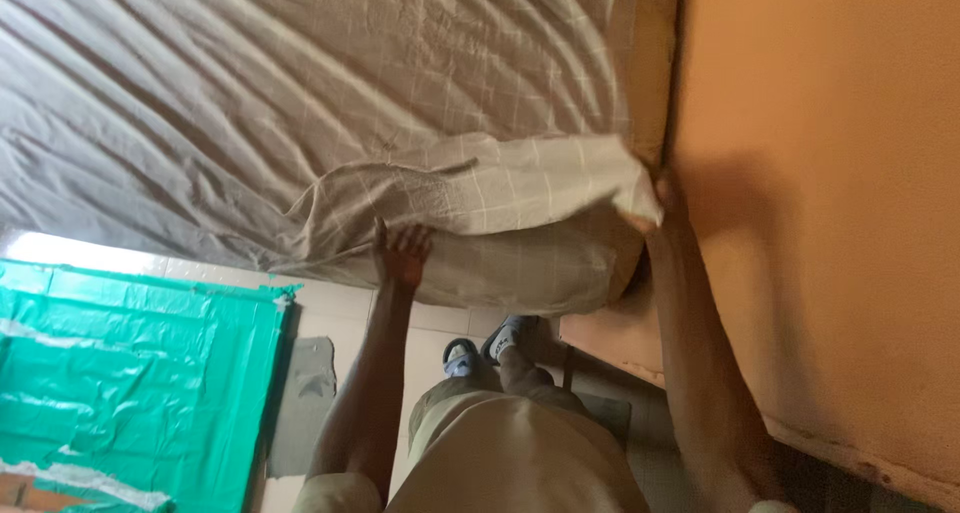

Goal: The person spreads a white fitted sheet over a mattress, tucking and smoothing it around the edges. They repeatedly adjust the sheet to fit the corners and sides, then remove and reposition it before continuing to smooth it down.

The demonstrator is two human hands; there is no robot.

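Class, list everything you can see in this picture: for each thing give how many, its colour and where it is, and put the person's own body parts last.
Bed sheet: one, grey-beige with a thin pale check, spread wrinkled over the mattress, its corner lifted at the right.
Mattress: one, covered by the sheet, upper left and middle.
Wall: one, orange-tan, right side.
Plastic sheet: one, green, on the floor at lower left.
Floor: pale tiles, below the mattress edge.
Sandals: two, dark with pale straps, on the person's feet.
Left hand: one, open, pressed against the mattress side.
Right hand: one, fingers pinching the sheet corner by the wall.
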